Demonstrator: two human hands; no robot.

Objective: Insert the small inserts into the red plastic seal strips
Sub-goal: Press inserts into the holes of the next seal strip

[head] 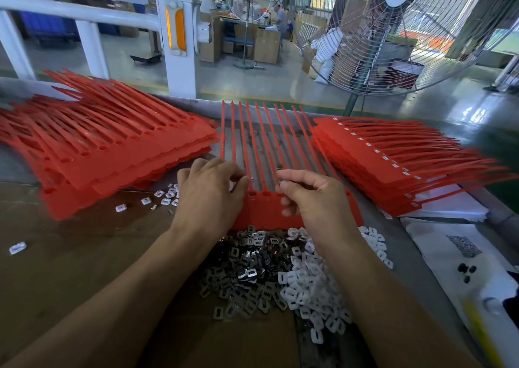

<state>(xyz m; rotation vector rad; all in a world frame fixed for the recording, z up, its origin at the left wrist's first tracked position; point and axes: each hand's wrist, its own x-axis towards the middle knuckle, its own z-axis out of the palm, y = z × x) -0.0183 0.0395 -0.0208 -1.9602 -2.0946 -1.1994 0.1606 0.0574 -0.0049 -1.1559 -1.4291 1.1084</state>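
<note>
A red seal strip sheet point(280, 171), a comb of long thin tails joined to a flat base, is laid flat on the workbench point(70, 255) directly in front of the person, tails pointing away. Its base is partly covered by both hands.

The left hand point(209, 196) is placed on the left part of the base, fingers curled, with thumb and forefinger closed at the sockets where a tail meets the base; a tiny pale piece is seen at the fingertips, but whether it is actually pinched cannot be told. The right hand point(309, 196) is held over the right part of the base, and a small metal insert point(280, 181) is pinched between its thumb and forefinger, the other fingers being curled beneath.

No containers are seen; the parts lie loose on the bench. A heap of dark metal inserts point(247, 266) is found just in front of the sheet between the forearms, touching a heap of white plastic inserts point(309, 289) on its right. A few white pieces point(165, 195) are scattered beside the left hand.

A stack of red sheets point(106, 148) is piled to the left, and a second stack point(373, 159), showing white pieces along its sockets, to the right.
</note>
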